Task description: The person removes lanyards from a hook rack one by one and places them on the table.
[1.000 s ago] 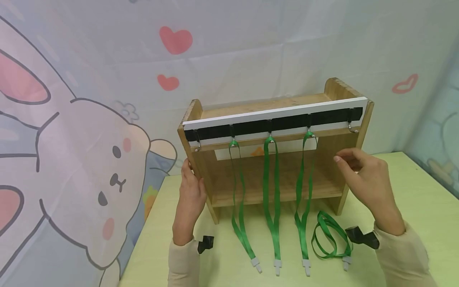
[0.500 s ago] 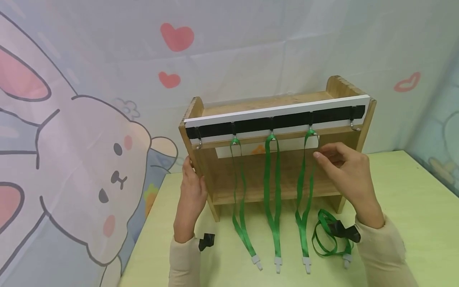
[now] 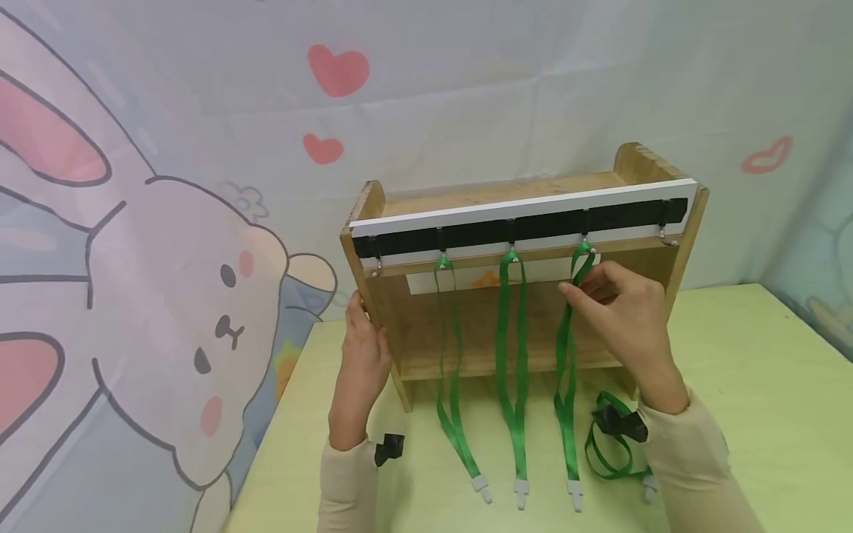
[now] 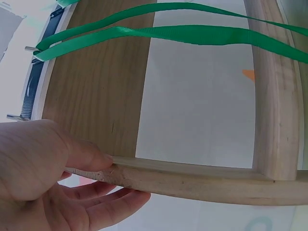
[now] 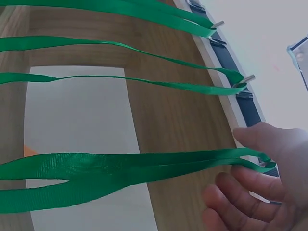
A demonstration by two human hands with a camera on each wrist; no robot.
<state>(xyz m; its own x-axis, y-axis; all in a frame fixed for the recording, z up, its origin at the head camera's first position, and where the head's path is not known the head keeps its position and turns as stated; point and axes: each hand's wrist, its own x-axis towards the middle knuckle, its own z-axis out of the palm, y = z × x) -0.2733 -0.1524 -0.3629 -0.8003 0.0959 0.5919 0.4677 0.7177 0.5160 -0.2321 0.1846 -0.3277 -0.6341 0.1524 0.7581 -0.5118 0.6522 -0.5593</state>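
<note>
A wooden shelf (image 3: pixel 466 326) has a white strip with a black band (image 3: pixel 546 225) along its top front, bearing hooks. Green lanyards hang from the three middle hooks: a left one (image 3: pixel 457 429), a middle one (image 3: pixel 503 333) and a right-hand one (image 3: pixel 566 414). My right hand (image 3: pixel 626 318) pinches the right-hand lanyard just below its hook, drawing its two strands together. In the right wrist view this lanyard (image 5: pixel 115 168) passes between thumb and index finger. My left hand (image 4: pixel 53 168) grips the shelf's left side panel, thumb inside and fingers outside.
Another green lanyard (image 3: pixel 609 474) lies looped on the table (image 3: pixel 753 385), partly behind my right wrist. The outer left hook (image 3: pixel 376 268) and outer right hook (image 3: pixel 666 237) carry nothing. A printed cloth (image 3: pixel 466 111) hangs behind the shelf.
My right hand has moved left from beside the shelf's right end to the right-hand lanyard and gathered its strands. My left hand stays on the side panel.
</note>
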